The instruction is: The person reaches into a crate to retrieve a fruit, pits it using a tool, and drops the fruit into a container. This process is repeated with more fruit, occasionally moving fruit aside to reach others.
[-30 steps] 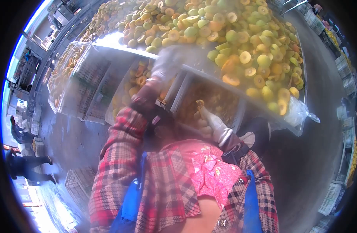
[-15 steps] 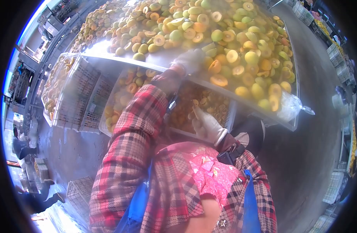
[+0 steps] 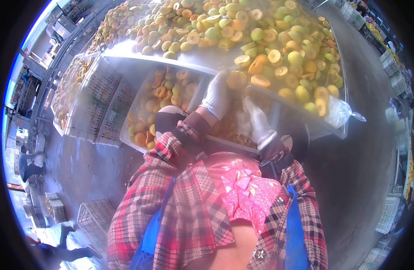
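A metal-edged table (image 3: pixel 171 62) bears a large heap of halved yellow-green fruit (image 3: pixel 294 57). My left hand (image 3: pixel 218 95), in a white glove, is at the table's near edge, its fingers closed on a fruit piece (image 3: pixel 236 80). To its right, my gloved right hand (image 3: pixel 259 121) is over a crate of small brownish pieces (image 3: pixel 234 135), fingers stretched out and somewhat blurred; nothing shows clearly in it. Left of my left hand stands a crate of orange and green fruit halves (image 3: pixel 164 92).
Stacked white crates (image 3: pixel 92 101) with fruit on top stand at the left. An empty-looking crate (image 3: pixel 94 218) lies lower left. A tied plastic bag (image 3: pixel 339 111) hangs at the table's right corner. People (image 3: pixel 29 164) are at the far left; more crates line the right.
My left hand has drawn back from the heap to the table's edge and now grips a fruit piece. My right hand has moved slightly right and up, its fingers more upright.
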Action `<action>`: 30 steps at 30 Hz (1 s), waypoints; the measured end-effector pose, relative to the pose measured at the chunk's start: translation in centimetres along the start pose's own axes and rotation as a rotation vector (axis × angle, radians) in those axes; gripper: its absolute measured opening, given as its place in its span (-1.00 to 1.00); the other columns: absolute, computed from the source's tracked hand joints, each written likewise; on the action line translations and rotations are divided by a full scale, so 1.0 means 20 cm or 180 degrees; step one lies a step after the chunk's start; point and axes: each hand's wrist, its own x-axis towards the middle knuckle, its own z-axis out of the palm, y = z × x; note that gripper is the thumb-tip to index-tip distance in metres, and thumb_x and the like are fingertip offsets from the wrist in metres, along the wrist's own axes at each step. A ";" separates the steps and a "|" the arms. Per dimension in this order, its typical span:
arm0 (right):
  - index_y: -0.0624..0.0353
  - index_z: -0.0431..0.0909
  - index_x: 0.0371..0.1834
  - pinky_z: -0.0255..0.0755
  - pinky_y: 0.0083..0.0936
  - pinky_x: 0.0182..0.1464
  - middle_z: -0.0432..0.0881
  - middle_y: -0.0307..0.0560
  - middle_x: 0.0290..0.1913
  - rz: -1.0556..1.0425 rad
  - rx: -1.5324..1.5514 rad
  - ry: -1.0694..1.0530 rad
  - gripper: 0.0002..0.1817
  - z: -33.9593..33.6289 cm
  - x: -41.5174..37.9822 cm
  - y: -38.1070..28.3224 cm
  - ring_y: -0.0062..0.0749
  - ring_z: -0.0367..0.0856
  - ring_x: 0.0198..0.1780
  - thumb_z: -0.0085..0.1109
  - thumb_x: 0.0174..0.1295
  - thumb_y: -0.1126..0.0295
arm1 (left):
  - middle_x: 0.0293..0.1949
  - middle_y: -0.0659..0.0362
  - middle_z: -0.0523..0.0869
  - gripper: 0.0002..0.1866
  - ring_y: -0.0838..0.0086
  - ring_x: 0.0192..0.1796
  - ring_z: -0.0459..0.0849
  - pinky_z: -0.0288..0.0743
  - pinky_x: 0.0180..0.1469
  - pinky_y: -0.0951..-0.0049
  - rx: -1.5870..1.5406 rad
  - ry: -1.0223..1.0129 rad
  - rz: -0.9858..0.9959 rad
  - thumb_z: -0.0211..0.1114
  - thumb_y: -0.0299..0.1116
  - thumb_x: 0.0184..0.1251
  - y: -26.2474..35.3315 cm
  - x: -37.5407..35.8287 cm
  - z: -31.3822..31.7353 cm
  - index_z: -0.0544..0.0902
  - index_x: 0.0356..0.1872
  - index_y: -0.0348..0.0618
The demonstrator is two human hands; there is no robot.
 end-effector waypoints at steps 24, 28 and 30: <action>0.23 0.52 0.12 0.46 -0.31 -0.09 0.65 0.14 -0.24 -0.1907 -0.2521 0.0459 -0.51 -0.04 0.08 0.09 -0.09 0.57 -0.24 -0.04 0.50 0.00 | -0.11 0.06 0.66 -0.61 0.30 -0.06 0.65 0.60 0.09 0.23 0.1447 0.0395 0.1584 0.03 -0.08 0.54 -0.19 -0.07 0.00 0.52 0.04 -0.22; 0.19 0.53 0.06 0.41 -0.40 -0.32 0.61 -0.07 -0.37 -0.2550 -0.3088 0.0394 -0.52 -0.09 0.13 0.14 -0.33 0.54 -0.40 -0.04 0.49 -0.05 | -0.19 0.05 0.69 -0.60 0.31 -0.16 0.68 0.64 -0.02 0.26 0.0575 0.0821 0.0501 0.01 -0.06 0.55 -0.08 -0.11 0.07 0.55 -0.02 -0.22; 0.16 0.54 0.02 0.37 -0.45 -0.46 0.57 -0.18 -0.45 -0.2641 -0.3103 0.0446 -0.53 -0.09 0.13 0.14 -0.46 0.50 -0.50 -0.05 0.49 -0.06 | -0.24 0.04 0.70 -0.58 0.31 -0.23 0.70 0.67 -0.12 0.29 0.0765 0.0691 0.0368 -0.01 -0.04 0.57 -0.06 -0.13 0.08 0.58 -0.10 -0.24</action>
